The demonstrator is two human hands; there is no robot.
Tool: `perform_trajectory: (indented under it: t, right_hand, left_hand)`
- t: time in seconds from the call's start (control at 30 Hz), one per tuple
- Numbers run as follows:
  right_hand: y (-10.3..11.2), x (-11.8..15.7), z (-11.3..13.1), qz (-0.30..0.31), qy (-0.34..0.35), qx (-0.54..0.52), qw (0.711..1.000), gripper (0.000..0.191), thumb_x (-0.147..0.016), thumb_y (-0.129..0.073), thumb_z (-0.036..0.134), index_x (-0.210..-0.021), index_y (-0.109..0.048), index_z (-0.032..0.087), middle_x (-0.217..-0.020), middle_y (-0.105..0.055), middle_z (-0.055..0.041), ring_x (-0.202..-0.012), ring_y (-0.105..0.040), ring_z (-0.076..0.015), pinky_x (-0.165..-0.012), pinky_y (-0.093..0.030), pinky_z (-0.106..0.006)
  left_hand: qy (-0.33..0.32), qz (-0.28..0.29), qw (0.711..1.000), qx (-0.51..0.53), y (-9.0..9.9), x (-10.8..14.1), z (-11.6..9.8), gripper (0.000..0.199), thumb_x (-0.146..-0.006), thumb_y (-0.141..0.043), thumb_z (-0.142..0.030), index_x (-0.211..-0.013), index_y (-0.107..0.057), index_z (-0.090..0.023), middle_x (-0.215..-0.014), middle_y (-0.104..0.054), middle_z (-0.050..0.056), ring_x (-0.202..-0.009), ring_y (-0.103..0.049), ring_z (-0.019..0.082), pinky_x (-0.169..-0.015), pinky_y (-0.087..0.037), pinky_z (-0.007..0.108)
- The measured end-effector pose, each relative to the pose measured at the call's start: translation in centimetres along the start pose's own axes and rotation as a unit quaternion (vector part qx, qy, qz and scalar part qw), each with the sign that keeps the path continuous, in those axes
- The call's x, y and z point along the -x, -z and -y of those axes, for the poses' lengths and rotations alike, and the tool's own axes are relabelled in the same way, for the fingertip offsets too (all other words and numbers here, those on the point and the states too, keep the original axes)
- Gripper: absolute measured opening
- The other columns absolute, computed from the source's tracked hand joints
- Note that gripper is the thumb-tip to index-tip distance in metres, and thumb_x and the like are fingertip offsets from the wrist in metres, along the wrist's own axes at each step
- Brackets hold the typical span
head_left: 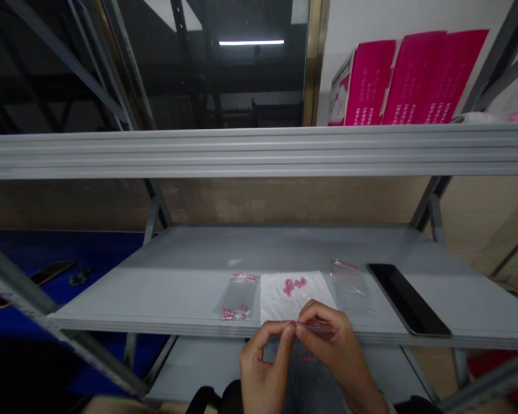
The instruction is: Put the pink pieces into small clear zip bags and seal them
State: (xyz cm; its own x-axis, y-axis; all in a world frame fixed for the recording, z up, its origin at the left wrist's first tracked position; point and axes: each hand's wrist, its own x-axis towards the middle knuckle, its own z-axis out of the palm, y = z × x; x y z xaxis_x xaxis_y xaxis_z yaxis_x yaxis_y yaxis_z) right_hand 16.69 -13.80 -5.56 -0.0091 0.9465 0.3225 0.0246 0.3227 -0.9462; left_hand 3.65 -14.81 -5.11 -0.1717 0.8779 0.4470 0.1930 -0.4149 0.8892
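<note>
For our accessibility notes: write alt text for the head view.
Left hand and right hand pinch a small plastic bag above a grey shelf. On the shelf lie white paper with pink beads, a bag of beads to its left, an empty bag to its right, and a black tablet.

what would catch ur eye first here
The bright magenta cartons on top of the upper shelf, at top right, stand out first. Lower down, at the front edge of the grey metal shelf, the left hand and right hand pinch a small clear plastic bag. Just beyond them, a cluster of pink beads lies on a white sheet.
</note>
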Motion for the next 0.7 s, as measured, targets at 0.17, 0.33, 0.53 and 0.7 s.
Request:
perform_trajectory:
  t: [0.17, 0.33, 0.53, 0.7]
  right_hand:
    - [-0.1, 0.1, -0.2, -0.005, -0.016, -0.025, 1.000, 0.008, -0.078, -0.066, 0.023, -0.072, -0.062, 0.019, -0.067, -0.058, 0.0020, -0.063, -0.055, -0.0132, -0.057, -0.044, -0.023]
    - [-0.4, 0.0, -0.6, -0.020, -0.034, -0.042, 0.998, 0.011, -0.076, -0.068, 0.025, -0.069, -0.063, 0.019, -0.062, -0.057, 0.0028, -0.057, -0.053, -0.0118, -0.051, -0.041, -0.022]
    - [-1.4, -0.9, -0.7, -0.027, -0.021, -0.071, 0.997, 0.012, -0.074, -0.070, 0.024, -0.065, -0.065, 0.018, -0.061, -0.060, 0.0022, -0.059, -0.055, -0.0125, -0.056, -0.045, -0.022]
    - [-2.9, -2.3, -0.3, -0.003, -0.009, -0.070, 0.997, 0.010, -0.072, -0.072, 0.025, -0.066, -0.069, 0.018, -0.062, -0.065, -0.0003, -0.061, -0.059, -0.0143, -0.059, -0.048, -0.024]
  left_hand:
    - [0.012, 0.001, 1.000, -0.002, 0.3, 0.0, 0.6, 0.016, -0.080, -0.066, -0.030, -0.069, -0.074, -0.021, -0.067, -0.076, 0.001, -0.064, -0.072, 0.019, -0.063, -0.058, 0.023]
    - [0.032, 0.008, 0.999, -0.001, 0.7, 0.0, 1.2, 0.015, -0.081, -0.066, -0.031, -0.074, -0.074, -0.021, -0.071, -0.076, 0.002, -0.070, -0.071, 0.019, -0.068, -0.057, 0.023]
    - [0.040, -0.032, 0.999, -0.017, 1.8, -0.6, 1.2, 0.018, -0.079, -0.067, -0.036, -0.071, -0.074, -0.020, -0.070, -0.075, 0.003, -0.069, -0.070, 0.020, -0.067, -0.056, 0.024]
    - [0.047, -0.076, 0.995, -0.036, 3.3, -1.6, 1.8, 0.022, -0.078, -0.068, -0.040, -0.073, -0.074, -0.019, -0.070, -0.074, 0.004, -0.070, -0.069, 0.021, -0.067, -0.055, 0.026]
